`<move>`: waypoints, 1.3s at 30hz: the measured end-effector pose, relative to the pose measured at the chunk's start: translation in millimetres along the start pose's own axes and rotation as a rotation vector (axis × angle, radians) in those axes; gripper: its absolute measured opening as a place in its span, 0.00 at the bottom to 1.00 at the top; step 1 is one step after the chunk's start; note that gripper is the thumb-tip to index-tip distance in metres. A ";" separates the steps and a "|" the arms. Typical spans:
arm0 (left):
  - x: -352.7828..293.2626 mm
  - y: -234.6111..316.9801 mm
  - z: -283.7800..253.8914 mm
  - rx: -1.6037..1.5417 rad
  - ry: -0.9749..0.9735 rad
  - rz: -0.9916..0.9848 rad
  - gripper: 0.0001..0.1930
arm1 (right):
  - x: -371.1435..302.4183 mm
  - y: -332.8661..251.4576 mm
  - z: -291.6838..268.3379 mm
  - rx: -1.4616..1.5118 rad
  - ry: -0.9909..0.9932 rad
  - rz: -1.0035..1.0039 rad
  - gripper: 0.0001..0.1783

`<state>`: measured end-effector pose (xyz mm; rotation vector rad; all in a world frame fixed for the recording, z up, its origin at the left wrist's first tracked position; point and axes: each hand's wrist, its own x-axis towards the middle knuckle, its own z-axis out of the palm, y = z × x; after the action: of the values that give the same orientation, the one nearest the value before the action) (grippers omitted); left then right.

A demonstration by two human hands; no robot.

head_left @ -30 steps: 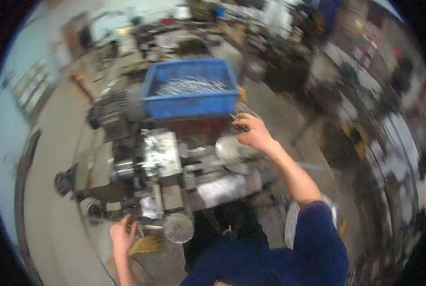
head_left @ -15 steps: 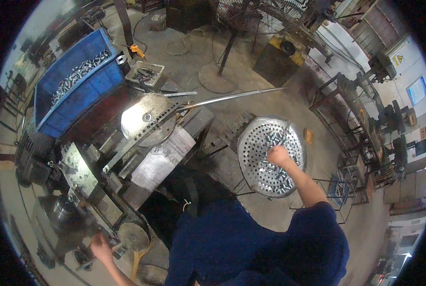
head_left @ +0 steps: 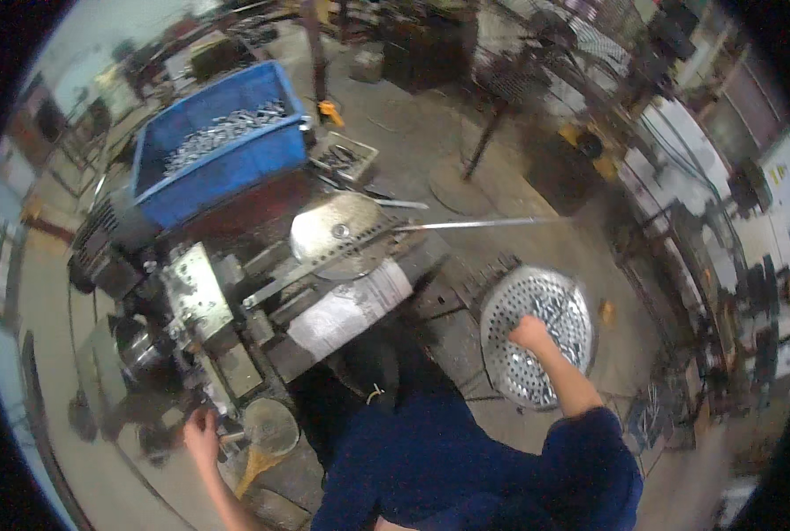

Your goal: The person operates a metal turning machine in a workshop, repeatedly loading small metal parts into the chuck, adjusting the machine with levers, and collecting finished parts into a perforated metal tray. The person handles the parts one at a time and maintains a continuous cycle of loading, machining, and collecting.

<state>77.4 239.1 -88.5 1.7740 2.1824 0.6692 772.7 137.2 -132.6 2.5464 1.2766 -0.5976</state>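
My right hand (head_left: 529,333) is over a round, perforated metal tray (head_left: 499,311), its fingers curled together. Whatever they hold, if anything, is hidden. Small shiny metal cylinders (head_left: 572,334) lie heaped on the tray around and beyond the hand. At the lower left, my left hand (head_left: 202,435) is beside a machine (head_left: 202,292) with metal blocks and slides. Its fingers look bent around something small, but blur conceals what. A short handle (head_left: 231,437) and a round metal disc (head_left: 271,427) sit just right of that hand.
A blue bin (head_left: 227,168) full of small metal parts stands at the far left. Beside it is a small tray (head_left: 346,157) of tools. A round plate (head_left: 333,232) with a long bar (head_left: 479,224) lies mid-bench, near a paper sheet (head_left: 351,310). A fan stand (head_left: 483,146) rises behind.
My view has turned, so the scene sits lower and farther right. My right hand has shifted slightly left over the tray. My left hand stays beside the machine.
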 end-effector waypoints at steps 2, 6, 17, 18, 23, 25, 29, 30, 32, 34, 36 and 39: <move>-0.3 51.4 -31.4 -0.050 -0.270 0.008 0.09 | -4.2 1.3 -12.8 -0.060 -0.006 -0.143 0.15; -17.8 89.3 -65.5 -0.168 -0.057 0.044 0.11 | 1.8 -41.3 -39.8 0.446 0.107 -0.403 0.11; -19.3 203.1 -66.5 -0.404 -0.179 0.245 0.16 | -177.4 -370.7 -142.1 0.489 0.006 -1.840 0.24; -20.6 199.4 -62.1 -0.391 -0.157 0.252 0.16 | -184.9 -379.5 -143.8 0.482 0.067 -1.901 0.23; -22.0 171.9 -48.8 -0.631 -0.186 0.144 0.15 | -194.3 -395.1 -135.9 0.527 -0.036 -1.892 0.20; -20.4 166.3 -47.4 -0.676 -0.232 0.133 0.15 | -191.7 -399.3 -134.2 0.475 -0.015 -1.901 0.19; -20.2 164.4 -53.4 -0.769 -0.253 0.110 0.16 | -190.2 -413.1 -142.4 0.352 0.033 -1.978 0.16; -19.6 161.9 -54.5 -0.799 -0.223 0.105 0.18 | -191.4 -418.4 -145.9 0.347 0.025 -2.001 0.15; -18.5 156.1 -62.2 -0.767 -0.192 0.106 0.18 | -194.8 -431.1 -149.9 0.255 0.009 -2.055 0.14; -16.7 147.9 -76.3 -0.646 -0.190 0.115 0.18 | -200.1 -445.7 -153.2 0.165 -0.026 -2.090 0.14; -14.2 132.0 -83.5 -0.649 -0.227 0.115 0.16 | -209.1 -463.9 -155.9 0.086 -0.071 -2.111 0.13; -23.7 100.8 -120.1 -0.377 -0.150 0.242 0.20 | -206.7 -501.8 -154.5 0.074 0.039 -2.153 0.11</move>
<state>112.9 208.6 63.0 1.8268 1.6306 0.9002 297.3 346.7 87.6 0.1224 3.3872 -0.6912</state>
